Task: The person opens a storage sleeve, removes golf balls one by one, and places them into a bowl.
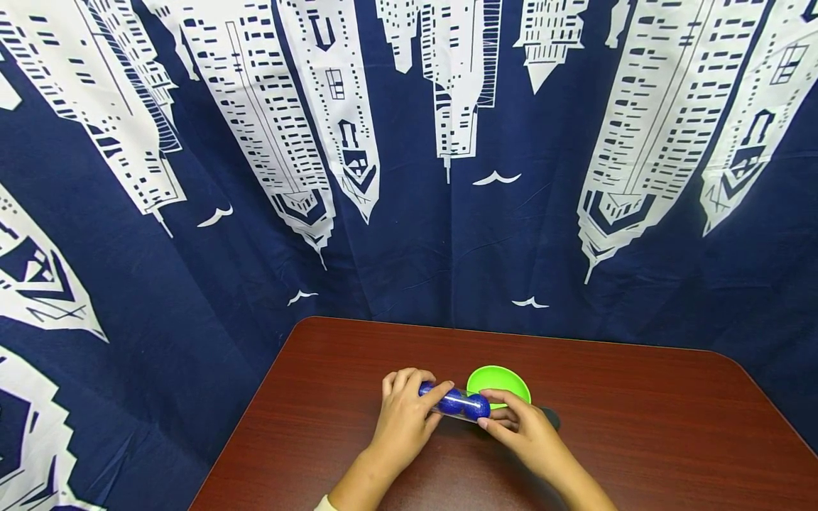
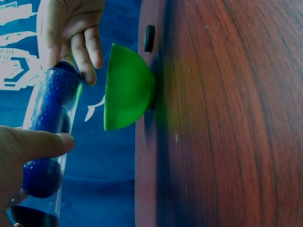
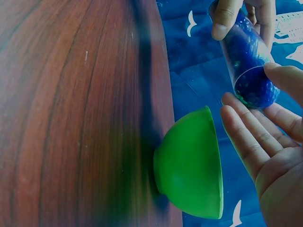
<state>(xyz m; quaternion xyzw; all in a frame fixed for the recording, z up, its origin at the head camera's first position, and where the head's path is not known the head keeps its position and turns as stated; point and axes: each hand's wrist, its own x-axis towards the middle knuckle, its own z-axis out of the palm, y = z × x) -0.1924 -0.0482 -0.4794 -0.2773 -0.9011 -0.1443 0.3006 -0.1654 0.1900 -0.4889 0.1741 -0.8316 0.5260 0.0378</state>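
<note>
My left hand [image 1: 404,408] grips a clear plastic tube [image 2: 66,120] that holds blue balls [image 1: 451,402], its thumb lying across the side. A black cap [image 2: 34,216] closes the tube's end near the left palm. At the other, uncapped end, a blue ball [image 3: 257,90] pokes out past the rim. My right hand [image 1: 527,429] has thumb and index finger on either side of that ball, pinching it, while its other fingers stay loosely extended. Just beyond the tube, a bright green bowl [image 1: 488,380] stands upright on the table, partly covered by the hands in the head view.
A small black round lid [image 2: 149,39] lies on the table near the bowl, half hidden behind my right hand in the head view. The brown wooden table [image 1: 639,426] ends at a blue curtain [image 1: 409,270] printed with white buildings.
</note>
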